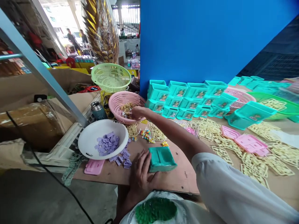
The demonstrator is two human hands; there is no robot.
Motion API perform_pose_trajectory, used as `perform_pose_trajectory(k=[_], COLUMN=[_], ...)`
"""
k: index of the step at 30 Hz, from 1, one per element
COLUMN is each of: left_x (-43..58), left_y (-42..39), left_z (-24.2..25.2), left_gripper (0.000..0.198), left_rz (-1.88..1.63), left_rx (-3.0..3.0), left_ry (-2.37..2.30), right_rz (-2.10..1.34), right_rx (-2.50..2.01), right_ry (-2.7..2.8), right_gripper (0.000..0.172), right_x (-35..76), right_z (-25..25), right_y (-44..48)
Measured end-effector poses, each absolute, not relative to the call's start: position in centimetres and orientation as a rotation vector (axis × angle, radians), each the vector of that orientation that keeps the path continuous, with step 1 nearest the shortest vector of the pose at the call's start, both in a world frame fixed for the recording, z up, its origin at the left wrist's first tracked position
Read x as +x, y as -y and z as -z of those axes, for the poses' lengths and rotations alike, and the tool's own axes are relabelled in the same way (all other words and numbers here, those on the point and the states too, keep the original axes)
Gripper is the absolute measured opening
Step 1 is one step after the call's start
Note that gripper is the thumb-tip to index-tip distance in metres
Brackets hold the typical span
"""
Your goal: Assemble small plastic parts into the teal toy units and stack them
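Note:
My left hand (142, 170) holds a teal plastic box (161, 158) at the table's front edge, with fingers along its left side and the thumb at its near side. The box lies with its hollow, partitioned side up. My right hand (138, 112) reaches across into a pink basket (114, 109). Its fingers are bent together over small tan and white pieces (126, 109); what they grip is hidden. Small bags of colourful beads (147, 134) lie between the basket and the box. A white bowl (85, 141) of purple plastic pieces (107, 143) stands to the left.
Stacked teal boxes (179, 99) stand along a blue panel (198, 40). Cream plastic frames (254, 161) and pink panels (252, 143) cover the right side. A green basket (111, 76), a flask (98, 111) and a metal post (53, 82) are at the left.

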State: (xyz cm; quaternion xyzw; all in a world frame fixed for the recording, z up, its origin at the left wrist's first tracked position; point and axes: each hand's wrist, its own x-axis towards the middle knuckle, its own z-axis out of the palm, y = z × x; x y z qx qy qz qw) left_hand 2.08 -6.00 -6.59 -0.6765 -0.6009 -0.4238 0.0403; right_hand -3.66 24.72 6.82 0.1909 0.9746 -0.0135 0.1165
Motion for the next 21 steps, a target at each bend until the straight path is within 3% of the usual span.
perform_pose_trajectory(k=[2, 4, 8, 11, 13, 16, 21], left_x=[2.0, 1.9, 1.8, 1.9, 2.0, 2.5, 3.7], left_y=[6.1, 6.2, 6.4, 6.3, 5.7, 4.4, 2.8], left_z=[6.4, 6.3, 5.2, 2.9, 1.0, -1.4, -2.5], left_gripper=[0.062, 0.062, 0.046, 0.032, 0.033, 0.044, 0.045], left_rz=[1.301, 1.32, 1.623, 2.225, 2.676, 3.205, 3.389], left_rx=[-2.073, -2.063, -1.988, -1.755, -1.562, -1.411, -1.264], left_ry=[1.846, 1.827, 1.78, 1.89, 2.024, 2.073, 2.195], right_rz=[0.048, 0.276, 1.441, 1.891, 1.959, 1.792, 1.397], right_rx=[0.6, 0.639, 0.402, 0.152, 0.079, 0.073, 0.118], right_ry=[-2.942, -3.122, -3.367, -3.334, -3.381, -3.558, -3.705], right_gripper=[0.023, 0.024, 0.023, 0.026, 0.024, 0.015, 0.012], right_x=[-2.1, 0.2, 6.5, 11.2, 13.7, 16.2, 19.1], right_z=[-7.7, -8.5, -8.4, -7.6, -7.0, -6.1, -4.9], right_y=[-24.6, -23.9, -19.9, -14.8, -11.6, -8.2, -6.7])
